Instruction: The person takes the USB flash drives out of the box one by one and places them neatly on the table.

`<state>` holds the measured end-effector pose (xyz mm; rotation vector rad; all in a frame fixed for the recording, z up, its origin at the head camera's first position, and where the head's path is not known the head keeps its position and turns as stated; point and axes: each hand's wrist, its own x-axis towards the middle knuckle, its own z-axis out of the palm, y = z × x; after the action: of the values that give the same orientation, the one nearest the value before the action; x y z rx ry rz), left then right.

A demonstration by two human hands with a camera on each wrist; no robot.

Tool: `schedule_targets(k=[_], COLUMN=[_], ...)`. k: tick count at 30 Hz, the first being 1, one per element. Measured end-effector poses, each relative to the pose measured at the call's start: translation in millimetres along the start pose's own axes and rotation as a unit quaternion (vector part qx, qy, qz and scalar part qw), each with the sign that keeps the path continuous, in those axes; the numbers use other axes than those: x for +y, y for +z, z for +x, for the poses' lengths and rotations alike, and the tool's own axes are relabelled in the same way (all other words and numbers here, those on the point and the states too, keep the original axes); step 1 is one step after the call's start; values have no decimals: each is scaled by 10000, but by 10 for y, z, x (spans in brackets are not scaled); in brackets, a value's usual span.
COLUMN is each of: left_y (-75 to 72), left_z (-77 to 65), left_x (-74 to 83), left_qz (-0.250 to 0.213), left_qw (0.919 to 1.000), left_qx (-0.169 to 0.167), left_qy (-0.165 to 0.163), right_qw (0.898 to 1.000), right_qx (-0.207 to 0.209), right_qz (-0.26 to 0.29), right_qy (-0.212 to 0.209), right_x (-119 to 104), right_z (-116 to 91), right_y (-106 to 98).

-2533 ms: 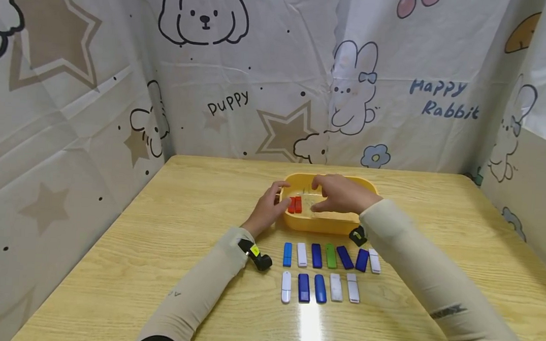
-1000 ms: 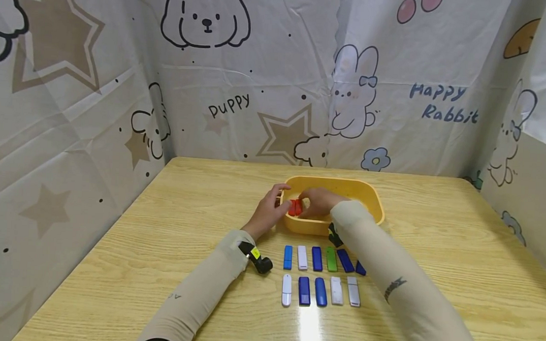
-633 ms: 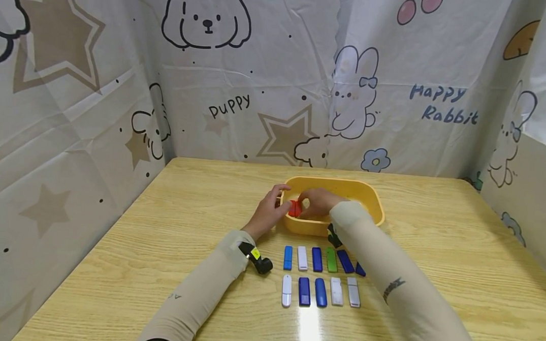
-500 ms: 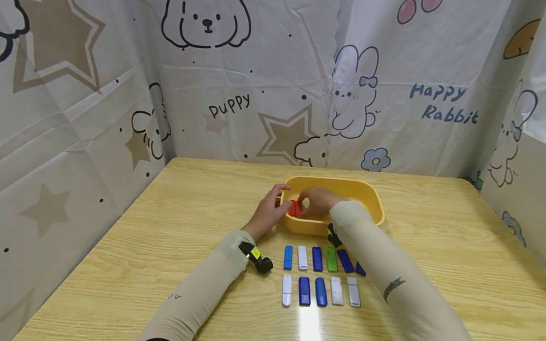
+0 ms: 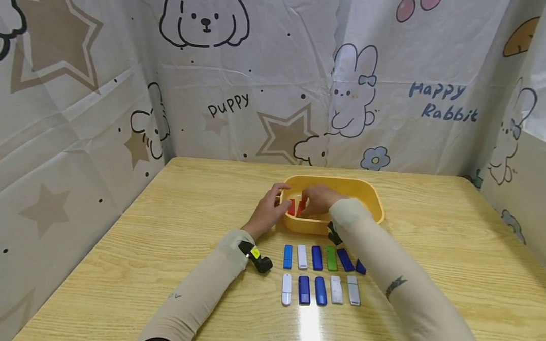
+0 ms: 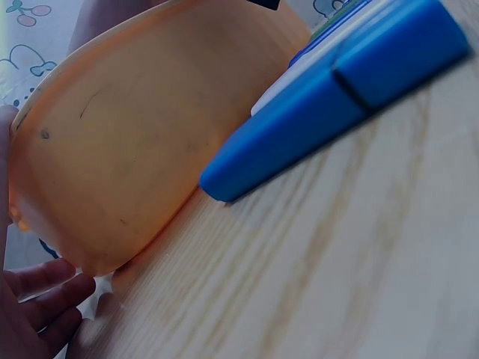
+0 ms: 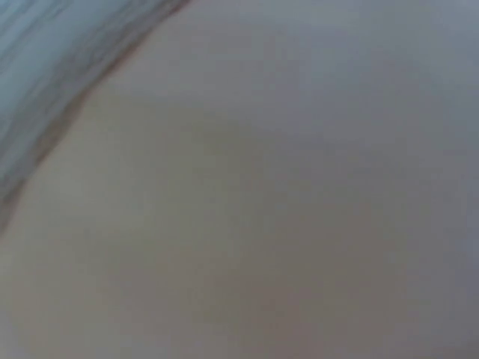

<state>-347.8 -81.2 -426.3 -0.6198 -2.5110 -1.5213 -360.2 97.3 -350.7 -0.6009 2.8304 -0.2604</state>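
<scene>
A yellow plastic bin (image 5: 332,227) stands on the table, with two red USB sticks at its left end. My left hand (image 5: 267,209) holds the bin's left end, thumb at the rim; in the left wrist view its fingers (image 6: 52,299) touch the bin's end low down. My right hand (image 5: 319,199) reaches into the bin and pinches the right-hand red USB stick (image 5: 301,208), which leans a little. Beside it lies the other red USB stick (image 5: 291,207), near my left thumb. The right wrist view is too blurred to show the fingers.
In front of the bin several USB sticks lie in two rows. The back row includes a light blue stick (image 5: 288,256) and a green stick (image 5: 331,258); my right sleeve (image 5: 401,278) covers its right end. A white stick (image 5: 286,289) starts the front row.
My right hand has moved down and left inside the bin and taken hold of one red USB stick. That stick has shifted right, away from the other. My left hand has stayed put.
</scene>
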Motion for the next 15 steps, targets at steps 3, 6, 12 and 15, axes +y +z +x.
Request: schedule_targets(k=[3,6,12,15], left_y=[0,1,4,8], left_z=[5,12,12,8], left_x=[-16,-37,-44,-29], left_qz=[-6,-2,-20,-55], left_qw=[10000,10000,10000,10000], left_qx=[17,33,47,24], left_qy=[-27,-30,14,-14], right_qw=[9999,9998,9990,9976], right_qx=[31,78,229,411], right_qz=[98,178,265,330], right_qy=[59,12,-292,-456], right_x=[-4,6,50,81], right_z=[-31,-66,-152,-219], right_y=[-57,-115,-197,-229])
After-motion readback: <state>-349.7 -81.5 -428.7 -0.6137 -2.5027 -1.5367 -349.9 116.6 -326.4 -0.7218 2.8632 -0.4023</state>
